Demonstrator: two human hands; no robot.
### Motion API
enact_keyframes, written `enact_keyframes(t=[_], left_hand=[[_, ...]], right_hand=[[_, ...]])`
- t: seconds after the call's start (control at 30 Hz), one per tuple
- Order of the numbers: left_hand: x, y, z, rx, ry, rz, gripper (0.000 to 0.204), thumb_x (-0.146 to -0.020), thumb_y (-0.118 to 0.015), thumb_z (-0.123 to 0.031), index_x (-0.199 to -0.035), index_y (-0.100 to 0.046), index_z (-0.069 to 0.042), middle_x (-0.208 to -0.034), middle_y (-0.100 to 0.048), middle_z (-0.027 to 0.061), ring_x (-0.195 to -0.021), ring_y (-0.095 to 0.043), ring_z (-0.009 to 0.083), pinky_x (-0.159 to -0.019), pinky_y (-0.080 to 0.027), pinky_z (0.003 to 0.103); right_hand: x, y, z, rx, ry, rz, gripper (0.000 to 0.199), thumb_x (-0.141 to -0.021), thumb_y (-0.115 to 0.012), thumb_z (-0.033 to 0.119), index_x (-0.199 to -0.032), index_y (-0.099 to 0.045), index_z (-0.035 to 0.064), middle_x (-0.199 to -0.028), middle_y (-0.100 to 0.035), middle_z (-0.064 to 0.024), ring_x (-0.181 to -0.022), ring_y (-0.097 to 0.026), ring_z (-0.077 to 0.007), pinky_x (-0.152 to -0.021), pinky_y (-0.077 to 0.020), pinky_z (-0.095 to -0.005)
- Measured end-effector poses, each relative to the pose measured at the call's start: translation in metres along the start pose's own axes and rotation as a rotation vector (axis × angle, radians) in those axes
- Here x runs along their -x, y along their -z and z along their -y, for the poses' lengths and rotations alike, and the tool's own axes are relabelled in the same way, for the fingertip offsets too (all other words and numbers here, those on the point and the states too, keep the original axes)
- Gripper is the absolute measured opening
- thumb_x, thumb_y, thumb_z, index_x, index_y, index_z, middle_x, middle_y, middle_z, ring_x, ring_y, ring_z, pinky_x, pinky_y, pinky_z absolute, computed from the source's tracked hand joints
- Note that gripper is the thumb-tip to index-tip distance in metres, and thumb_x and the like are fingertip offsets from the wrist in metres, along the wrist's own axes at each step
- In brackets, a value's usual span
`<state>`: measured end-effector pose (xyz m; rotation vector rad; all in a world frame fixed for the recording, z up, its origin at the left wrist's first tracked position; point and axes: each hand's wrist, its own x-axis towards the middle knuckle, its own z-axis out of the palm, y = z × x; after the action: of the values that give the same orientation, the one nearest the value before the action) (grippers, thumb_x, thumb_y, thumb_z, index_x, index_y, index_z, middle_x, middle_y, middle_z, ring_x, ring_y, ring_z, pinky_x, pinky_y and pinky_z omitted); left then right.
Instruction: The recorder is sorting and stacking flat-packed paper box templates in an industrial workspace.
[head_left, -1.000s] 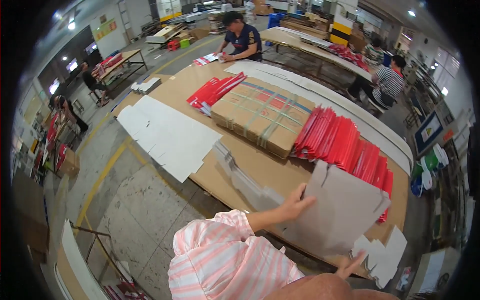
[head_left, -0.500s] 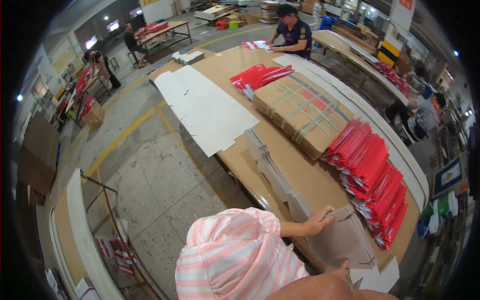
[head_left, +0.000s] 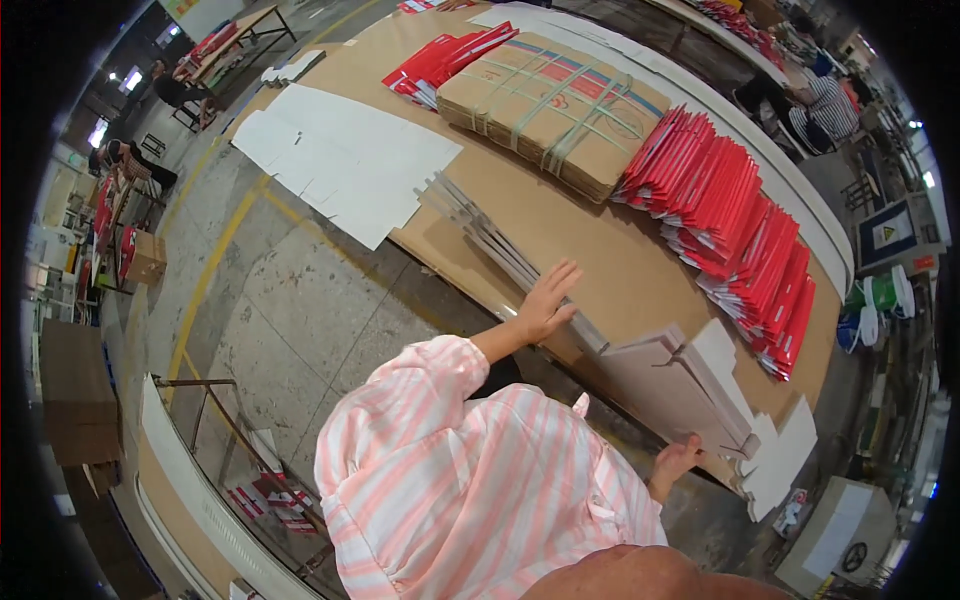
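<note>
On the table (head_left: 625, 275), cardboard panels (head_left: 668, 388) are between the left hand (head_left: 547, 305) and the right hand (head_left: 677, 463). Beyond both lies a carton bundle (head_left: 550, 110), packets (head_left: 718, 195) to its right; left of both, flat sheets (head_left: 345, 165)

Pink and white stripes run all down the loose garment (head_left: 470, 490) here, up against plain grey on the card panels (head_left: 660, 390) and a tan tabletop (head_left: 610, 265)! Bright red packets (head_left: 720, 180) flash pale edges beside brown cartons (head_left: 530, 120) banded blue and red, laced with pale green straps (head_left: 580, 130), while yellow lines (head_left: 226, 262) cut across a blotchy grey floor (head_left: 310, 310)!
</note>
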<state>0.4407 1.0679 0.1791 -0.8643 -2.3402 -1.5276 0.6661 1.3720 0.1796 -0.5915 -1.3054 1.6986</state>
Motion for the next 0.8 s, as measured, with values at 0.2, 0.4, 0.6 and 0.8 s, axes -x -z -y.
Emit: enact_keyframes(t=[0.2,0.4,0.6,0.8], left_hand=[[-0.015,-0.031,0.013,0.256,0.304,-0.14,0.038,-0.088,-0.043,-0.027,-0.118,-0.052,-0.005,-0.115,-0.056,0.0164,-0.111,-0.05,0.0302,-0.095,-0.037,0.036],[-0.028,-0.035,0.024,0.467,0.294,-0.094,0.041,-0.093,-0.032,-0.03,-0.11,-0.059,-0.003,-0.084,-0.066,0.0106,-0.084,-0.06,0.0181,-0.082,-0.043,0.029],[-0.019,-0.038,0.038,0.39,0.373,-0.141,0.04,-0.092,-0.034,-0.031,-0.096,-0.064,-0.005,-0.083,-0.066,0.0093,-0.08,-0.064,0.0248,-0.072,-0.048,0.033],[-0.029,-0.026,0.011,0.47,0.355,0.136,0.031,-0.088,-0.042,-0.027,-0.099,-0.057,-0.003,-0.099,-0.059,0.0129,-0.09,-0.056,0.026,-0.082,-0.042,0.036]], right_hand=[[0.002,0.016,0.017,0.183,-0.173,0.026,0.05,-0.075,-0.068,0.025,-0.106,-0.04,-0.0018,-0.111,-0.046,-0.0105,-0.103,-0.042,-0.0199,-0.091,-0.0338,-0.0344],[-0.006,0.022,0.004,0.158,-0.21,0.045,0.049,-0.08,-0.061,0.028,-0.112,-0.038,-0.0012,-0.111,-0.046,-0.0111,-0.105,-0.043,-0.0203,-0.092,-0.0328,-0.0333],[-0.02,0.025,-0.012,0.18,-0.158,0.026,0.049,-0.082,-0.058,0.03,-0.114,-0.039,-0.0028,-0.11,-0.048,-0.0113,-0.101,-0.045,-0.0199,-0.091,-0.0341,-0.0344],[-0.038,0.052,-0.032,0.296,-0.255,-0.136,0.051,-0.082,-0.058,0.037,-0.108,-0.045,-0.0052,-0.107,-0.05,-0.0139,-0.098,-0.048,-0.0217,-0.085,-0.0386,-0.0347]])
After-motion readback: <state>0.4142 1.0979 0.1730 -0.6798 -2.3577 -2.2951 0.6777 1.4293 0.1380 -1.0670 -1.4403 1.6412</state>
